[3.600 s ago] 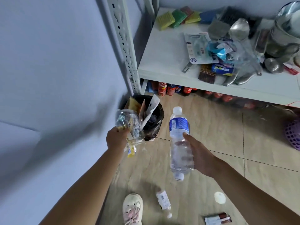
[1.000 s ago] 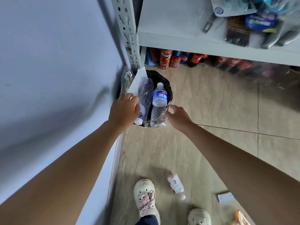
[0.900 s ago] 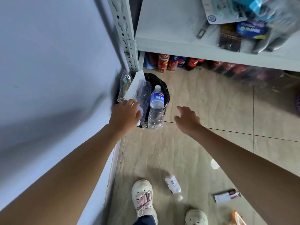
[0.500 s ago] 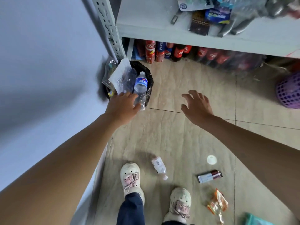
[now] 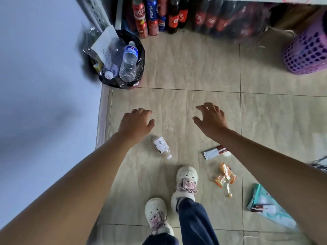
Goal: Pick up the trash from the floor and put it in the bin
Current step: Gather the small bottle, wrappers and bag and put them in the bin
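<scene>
Both hands have pulled back from the bin (image 5: 139,50), empty, fingers spread. Small labelled bottle (image 5: 161,147) lies just below my left hand (image 5: 135,125); right hand (image 5: 211,119) hovers above the wrapper (image 5: 215,152). Best pinch the bottle's body crosswise.

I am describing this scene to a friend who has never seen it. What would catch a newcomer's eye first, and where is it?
First, the two empty hands, left and right, spread open above the tiled floor at the centre. Next, the black bin at the upper left by the wall, overfilled, with a water bottle sticking out. Then the litter near the shoes: a small bottle and an orange wrapper.
</scene>
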`<state>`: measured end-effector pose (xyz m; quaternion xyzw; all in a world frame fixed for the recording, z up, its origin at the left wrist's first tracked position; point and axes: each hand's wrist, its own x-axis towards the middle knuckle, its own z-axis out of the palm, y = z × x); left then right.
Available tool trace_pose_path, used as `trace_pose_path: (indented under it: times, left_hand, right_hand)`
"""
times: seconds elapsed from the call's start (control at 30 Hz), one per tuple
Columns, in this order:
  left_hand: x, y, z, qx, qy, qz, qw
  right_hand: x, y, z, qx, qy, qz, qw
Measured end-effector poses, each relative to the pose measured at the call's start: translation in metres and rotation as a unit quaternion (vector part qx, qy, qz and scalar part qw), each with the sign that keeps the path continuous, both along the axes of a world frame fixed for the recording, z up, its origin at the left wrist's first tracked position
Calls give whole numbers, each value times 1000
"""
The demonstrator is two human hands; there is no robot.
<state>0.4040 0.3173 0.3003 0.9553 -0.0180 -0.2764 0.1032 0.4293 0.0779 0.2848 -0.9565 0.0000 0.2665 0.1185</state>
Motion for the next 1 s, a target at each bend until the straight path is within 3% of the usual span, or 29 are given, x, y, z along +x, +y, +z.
trace_pose_path:
  times: [0.3, 0.63, 0.9, 1.0]
  left_hand:
    - [-84, -27, -65, 30, 51, -70, 996]
    - [-111, -72, -207, 157, 39, -140, 977]
    - [-101, -72, -318, 255, 51, -265, 929]
    - [-96, -66, -348, 237, -6, -256, 937]
  right_hand:
    - [-96, -49, -52, -5, 37, -34, 999]
    - [-146, -127, -201, -51, 56, 3, 997]
    - [-146, -168, -318, -122, 40, 90, 988]
    - [-143, -178, -342, -146, 10, 143, 979]
